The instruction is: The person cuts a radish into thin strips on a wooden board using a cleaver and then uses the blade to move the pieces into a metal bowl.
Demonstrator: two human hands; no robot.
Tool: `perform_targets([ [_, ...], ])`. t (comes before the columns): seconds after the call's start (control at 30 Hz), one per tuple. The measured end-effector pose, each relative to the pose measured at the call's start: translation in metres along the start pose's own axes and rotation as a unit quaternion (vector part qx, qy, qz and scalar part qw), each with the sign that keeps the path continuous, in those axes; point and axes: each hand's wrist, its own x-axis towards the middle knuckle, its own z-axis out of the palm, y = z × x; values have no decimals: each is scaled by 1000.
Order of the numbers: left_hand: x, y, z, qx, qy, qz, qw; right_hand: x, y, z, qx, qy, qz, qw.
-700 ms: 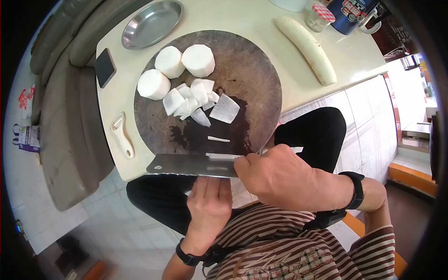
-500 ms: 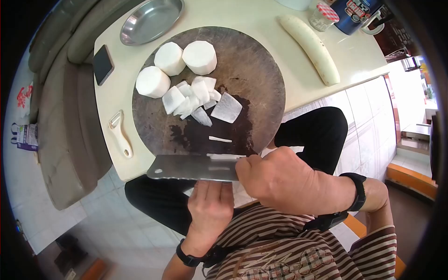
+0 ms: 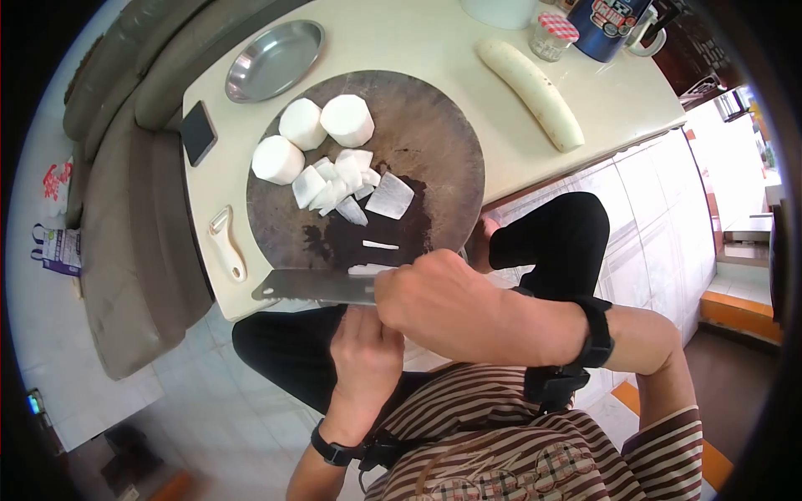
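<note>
"Cream tabletop [image 3: 418, 42] with a round dark cutting board [image 3: 439, 150] on it. Where is the cleaver [image 3: 309, 286]?"

"At the table's near edge, blade flat and pointing to the person's left, a thin white sliver [image 3: 369, 269] touching its upper edge."

"Who holds it?"

"The right hand [image 3: 434, 305], clenched round the handle. The left hand [image 3: 363, 355] lies just under the blade, fingers stretched out, grasping nothing."

"And nearby?"

"Cut radish pieces [image 3: 342, 179] on the board, a peeler [image 3: 227, 244] beside it."

Δ since 0.7 s | your right hand [image 3: 443, 301] slid left with the cleaver [image 3: 313, 286] | your left hand [image 3: 363, 351] followed beneath the blade | chopping board [image 3: 434, 142] now smaller in view
</note>
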Motion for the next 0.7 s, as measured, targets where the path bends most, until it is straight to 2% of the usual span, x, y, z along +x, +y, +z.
perform_targets([
  [0.07, -1, -2, 2, 30, 9, 20, 999, 4, 5, 6, 56, 77, 20, 995],
  [0.1, 0, -2, 2, 33, 13, 21, 999, 4, 8, 3, 53, 80, 18, 995],
  [0.17, 4, -2, 4, 21, 48, 15, 999, 0, 14, -5, 84, 33, 52, 995],
  [0.37, 3, -2, 4, -18, 50, 0, 999, -11, 5, -23, 52, -15, 73, 996],
  [0.47, 0, -4, 7, -18, 56, -8, 998, -16, 4, -25, 48, -13, 52, 997],
  [0.6, 1, -4, 2, -26, 36, -5, 999, -16, 1, -23, 15, -49, 68, 996],
  [0.7, 1, -4, 1, -32, 29, -1, 999, -14, 4, -14, 10, -18, 32, 999],
])
